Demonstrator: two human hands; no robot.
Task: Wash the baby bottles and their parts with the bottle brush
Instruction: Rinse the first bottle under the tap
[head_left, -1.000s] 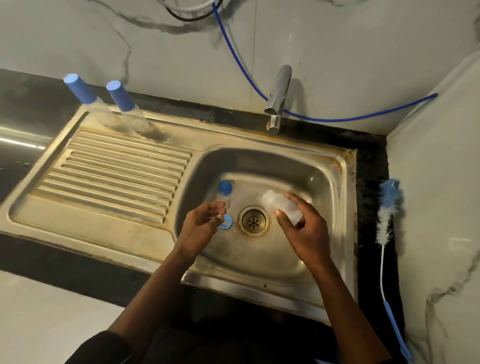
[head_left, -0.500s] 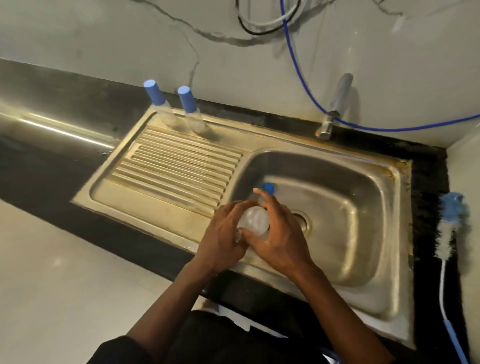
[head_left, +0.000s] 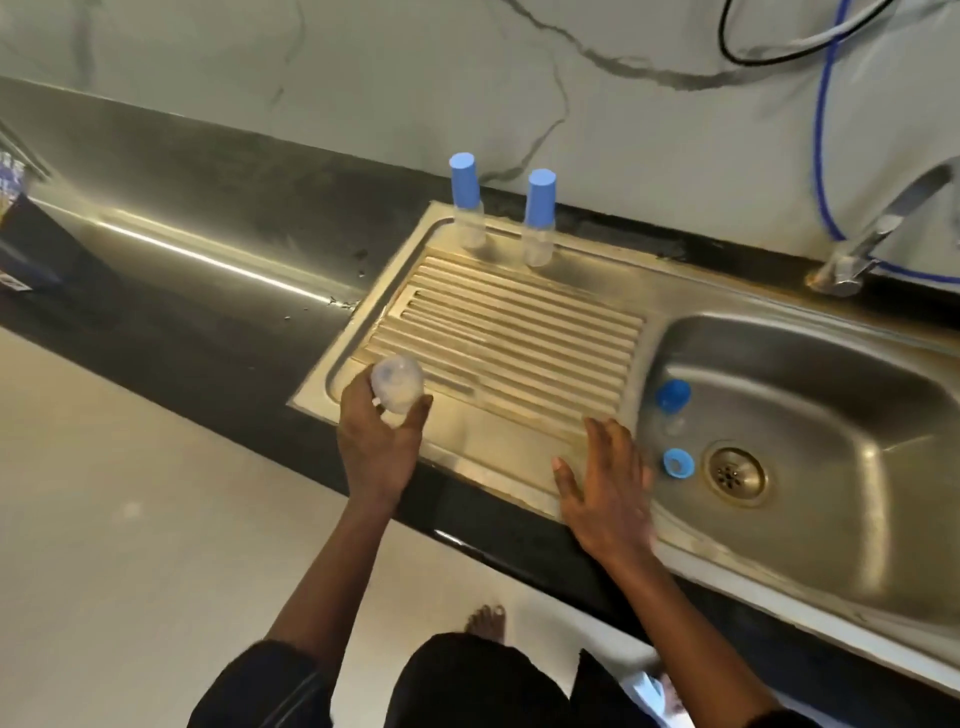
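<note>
bottle handling, not scrubbing, looks like the step in hand. the left hand (head_left: 379, 447) grips a clear, capless baby bottle (head_left: 397, 382), fingers and thumb curled round it, over the near left corner of the steel drainboard (head_left: 519, 322). whether the bottle touches the metal cannot be told. the right hand (head_left: 608, 483) is open and holds nothing, its fingers spread over the front edge of the drainboard, just beside the basin (head_left: 831, 415).

in the basin lie a small bottle with a blue cap (head_left: 672, 402) and, nearer the drain (head_left: 735, 475), a loose blue ring (head_left: 678, 462). two capped bottles (head_left: 467, 202) stand upright at the back of the drainboard, well apart from both hands. the bottle brush is not in view.

most of the washing seems yet to come. the next move likely calls for setting the clear bottle down steadily, since it could roll on the ribs, then reaching for the parts in the basin and finding the brush.
</note>
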